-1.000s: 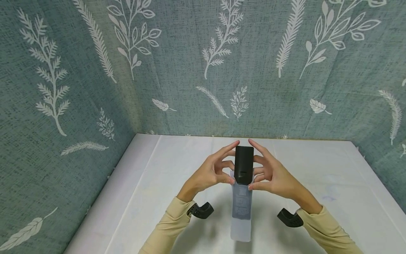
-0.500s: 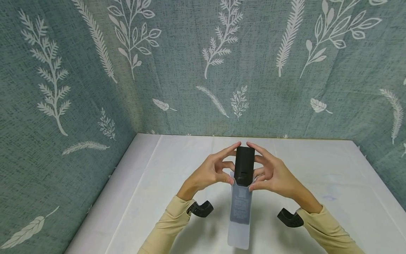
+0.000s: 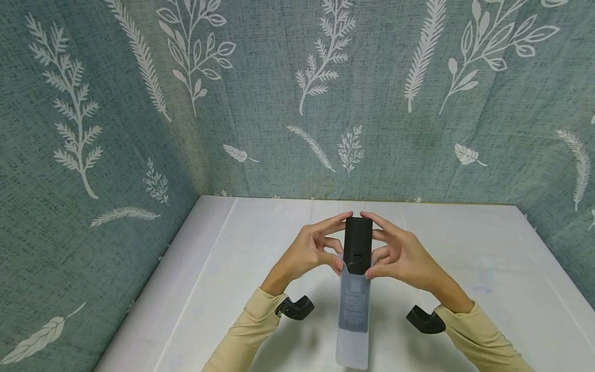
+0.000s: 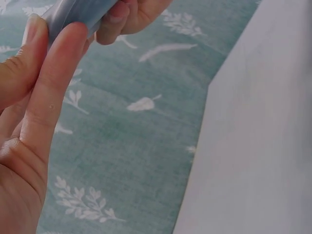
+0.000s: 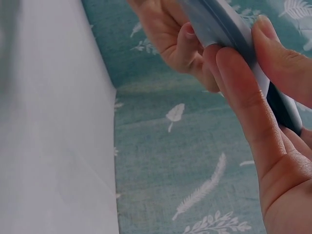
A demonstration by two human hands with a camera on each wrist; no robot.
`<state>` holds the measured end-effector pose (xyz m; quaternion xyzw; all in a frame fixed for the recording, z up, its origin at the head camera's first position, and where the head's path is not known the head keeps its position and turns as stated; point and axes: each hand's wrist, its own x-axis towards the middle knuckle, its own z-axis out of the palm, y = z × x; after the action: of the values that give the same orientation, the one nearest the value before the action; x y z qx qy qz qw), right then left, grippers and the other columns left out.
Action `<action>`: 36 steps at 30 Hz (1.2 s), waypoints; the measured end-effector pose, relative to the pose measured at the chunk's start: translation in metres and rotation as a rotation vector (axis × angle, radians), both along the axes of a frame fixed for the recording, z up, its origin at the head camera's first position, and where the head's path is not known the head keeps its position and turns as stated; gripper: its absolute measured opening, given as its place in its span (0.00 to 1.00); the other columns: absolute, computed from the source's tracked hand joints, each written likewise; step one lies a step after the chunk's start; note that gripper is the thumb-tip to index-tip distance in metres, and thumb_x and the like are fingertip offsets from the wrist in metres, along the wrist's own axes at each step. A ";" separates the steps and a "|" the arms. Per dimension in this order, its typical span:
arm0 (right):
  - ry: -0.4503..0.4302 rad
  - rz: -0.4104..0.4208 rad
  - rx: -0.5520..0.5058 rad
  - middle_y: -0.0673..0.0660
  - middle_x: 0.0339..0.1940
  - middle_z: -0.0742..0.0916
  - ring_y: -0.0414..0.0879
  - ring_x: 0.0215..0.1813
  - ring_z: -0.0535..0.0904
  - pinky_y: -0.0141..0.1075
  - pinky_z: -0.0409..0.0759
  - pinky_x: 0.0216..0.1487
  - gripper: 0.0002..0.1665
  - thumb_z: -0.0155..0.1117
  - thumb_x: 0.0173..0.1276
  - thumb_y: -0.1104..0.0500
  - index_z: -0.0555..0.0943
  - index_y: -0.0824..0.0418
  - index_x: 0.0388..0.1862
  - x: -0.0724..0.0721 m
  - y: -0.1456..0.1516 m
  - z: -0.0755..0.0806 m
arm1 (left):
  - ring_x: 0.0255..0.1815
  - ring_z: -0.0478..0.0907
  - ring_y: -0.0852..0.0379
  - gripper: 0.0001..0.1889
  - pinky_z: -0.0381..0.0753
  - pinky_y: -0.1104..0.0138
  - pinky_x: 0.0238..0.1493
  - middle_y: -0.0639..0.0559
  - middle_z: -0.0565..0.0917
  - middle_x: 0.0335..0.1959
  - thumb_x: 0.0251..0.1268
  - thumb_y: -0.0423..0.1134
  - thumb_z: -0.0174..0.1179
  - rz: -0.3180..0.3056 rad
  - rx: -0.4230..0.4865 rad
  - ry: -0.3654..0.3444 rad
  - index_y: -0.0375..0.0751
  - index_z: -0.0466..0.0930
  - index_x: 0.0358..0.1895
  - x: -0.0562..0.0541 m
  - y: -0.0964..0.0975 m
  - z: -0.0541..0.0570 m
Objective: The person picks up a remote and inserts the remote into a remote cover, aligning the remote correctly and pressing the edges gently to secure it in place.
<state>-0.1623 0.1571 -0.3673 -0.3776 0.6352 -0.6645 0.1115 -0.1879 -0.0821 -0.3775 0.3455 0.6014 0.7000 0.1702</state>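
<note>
A black remote control (image 3: 358, 240), back side up, sits partly inside a translucent remote cover (image 3: 352, 351). Its upper part is bare, while the lower part with printed text shows through the cover. My left hand (image 3: 309, 250) pinches the cover's left edge near its mouth, thumb in front and fingers behind. At the right edge my right hand (image 3: 406, 258) does the same. Both index fingers stretch up beside the remote's top end. In the left wrist view, thumb and fingers squeeze the bluish cover (image 4: 80, 14). The right wrist view shows the cover (image 5: 219, 29) between thumb and fingers.
A white table (image 3: 246, 232) lies beneath the hands. Green cloth (image 3: 265, 103) with white leaf prints hangs behind it and along the sides. Each wrist carries a black camera mount (image 3: 296, 308) over a beige sleeve (image 3: 244, 333).
The cover's lower end has moved down in the head view, toward the person. The remote's top end and both index fingertips have dropped slightly. Both hands keep their hold.
</note>
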 end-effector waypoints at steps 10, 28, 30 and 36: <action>-0.023 -0.020 -0.007 0.70 0.65 0.71 0.57 0.33 0.85 0.48 0.84 0.31 0.53 0.66 0.55 0.77 0.51 0.62 0.76 -0.001 0.000 -0.001 | 0.29 0.83 0.55 0.42 0.83 0.48 0.29 0.39 0.69 0.64 0.51 0.16 0.62 0.037 0.001 0.014 0.47 0.63 0.71 0.002 0.001 -0.001; -0.064 -0.066 0.021 0.72 0.67 0.66 0.59 0.40 0.84 0.49 0.84 0.37 0.59 0.68 0.54 0.75 0.47 0.54 0.77 -0.004 -0.002 -0.006 | 0.45 0.80 0.52 0.50 0.83 0.65 0.38 0.42 0.67 0.66 0.48 0.14 0.62 -0.039 0.000 0.016 0.49 0.52 0.75 -0.003 0.000 -0.003; -0.067 -0.027 0.022 0.73 0.68 0.64 0.59 0.45 0.83 0.49 0.84 0.38 0.61 0.68 0.54 0.77 0.44 0.54 0.78 -0.004 -0.002 -0.007 | 0.44 0.80 0.52 0.49 0.83 0.65 0.38 0.42 0.68 0.65 0.48 0.13 0.62 -0.022 -0.001 0.016 0.49 0.54 0.74 -0.002 0.000 -0.004; -0.107 0.076 0.042 0.73 0.70 0.60 0.62 0.50 0.80 0.52 0.83 0.38 0.66 0.67 0.55 0.77 0.36 0.47 0.77 -0.006 -0.003 -0.009 | 0.41 0.81 0.52 0.48 0.82 0.67 0.35 0.40 0.70 0.63 0.46 0.12 0.62 0.002 0.024 0.023 0.48 0.58 0.73 -0.001 0.001 -0.008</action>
<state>-0.1681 0.1545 -0.3765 -0.3631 0.6272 -0.6656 0.1782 -0.1888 -0.0808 -0.3854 0.3549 0.5953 0.7033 0.1584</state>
